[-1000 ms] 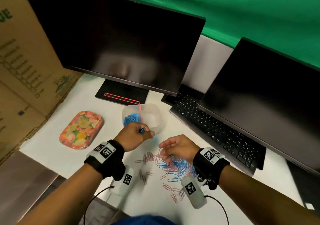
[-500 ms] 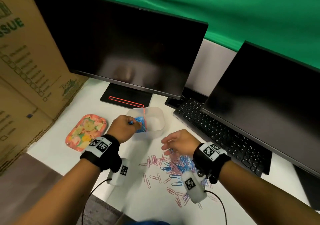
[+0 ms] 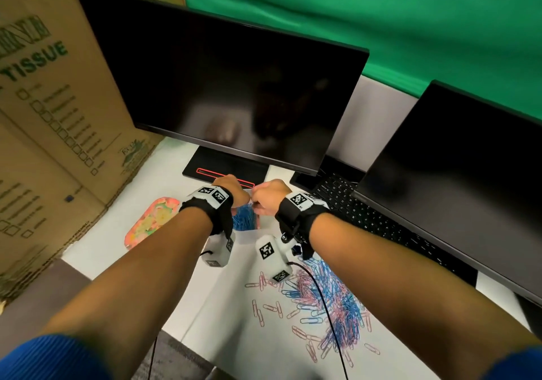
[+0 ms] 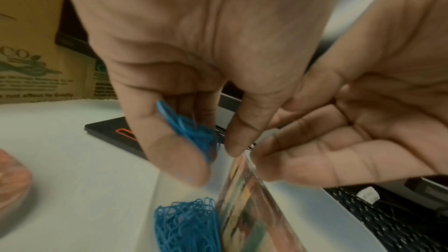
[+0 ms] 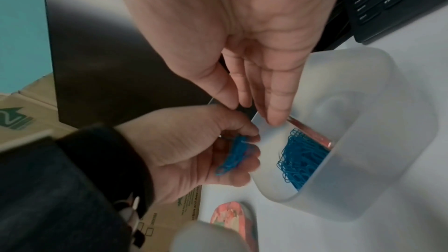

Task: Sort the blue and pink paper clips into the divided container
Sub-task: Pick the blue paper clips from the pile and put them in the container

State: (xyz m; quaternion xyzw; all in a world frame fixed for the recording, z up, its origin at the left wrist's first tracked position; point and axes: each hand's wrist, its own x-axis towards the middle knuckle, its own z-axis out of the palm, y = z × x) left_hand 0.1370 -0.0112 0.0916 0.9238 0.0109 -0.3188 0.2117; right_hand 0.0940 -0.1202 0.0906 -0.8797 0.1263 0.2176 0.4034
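A frosted divided container [image 5: 368, 179] stands in front of the monitor stand. Its left compartment holds a heap of blue paper clips [image 5: 300, 158] [image 4: 189, 223] [image 3: 243, 218], bounded by a reddish divider [image 5: 310, 131] [image 4: 244, 189]. My left hand [image 3: 231, 192] [image 4: 208, 152] [image 5: 232, 152] hovers at the container's left rim and grips a small bunch of blue clips [image 4: 191, 131] [image 5: 232, 156]. My right hand [image 3: 267, 201] [image 5: 242, 102] [image 4: 315, 150] meets it from the right, its fingers nearly straight, one fingertip on the rim. A mixed pile of blue and pink clips [image 3: 328, 300] lies nearer me.
A floral tin lid [image 3: 149, 221] lies left of the container. A black monitor with its stand [image 3: 223, 168] is right behind, and a keyboard [image 3: 381, 221] with a second monitor at the right. A cardboard box [image 3: 44, 115] walls the left side.
My left hand has carried its blue clips from beside the pile to the container. My right hand has left the pile and come up against the left hand at the rim.
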